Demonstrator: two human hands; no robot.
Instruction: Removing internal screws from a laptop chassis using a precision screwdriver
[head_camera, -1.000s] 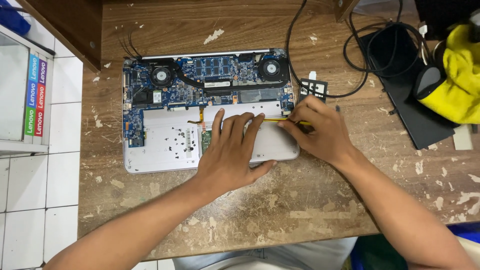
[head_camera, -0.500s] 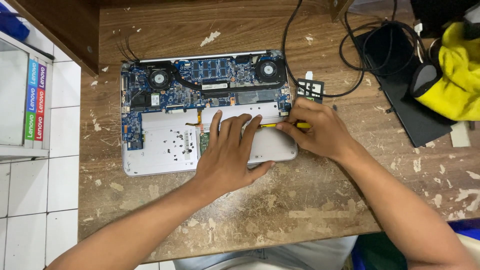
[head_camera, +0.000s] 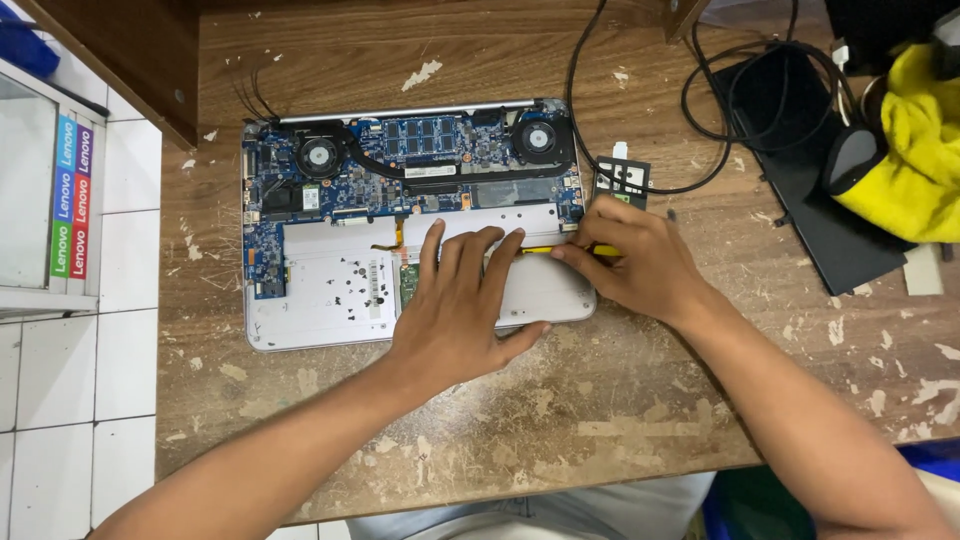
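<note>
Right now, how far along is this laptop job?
Done: the silver laptop lies opened, blue circuit board and loose screws exposed. In hand: left hand presses the casing while right hand works a yellow tool. Left: everything remains unassembled.

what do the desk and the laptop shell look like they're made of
Desk: wood, going by the visible grain, with a worn finish that has flaked into pale patches. Laptop shell: matte silver, probably aluminium, though painted plastic can't be ruled out. The left hand rests flat on it.
</note>
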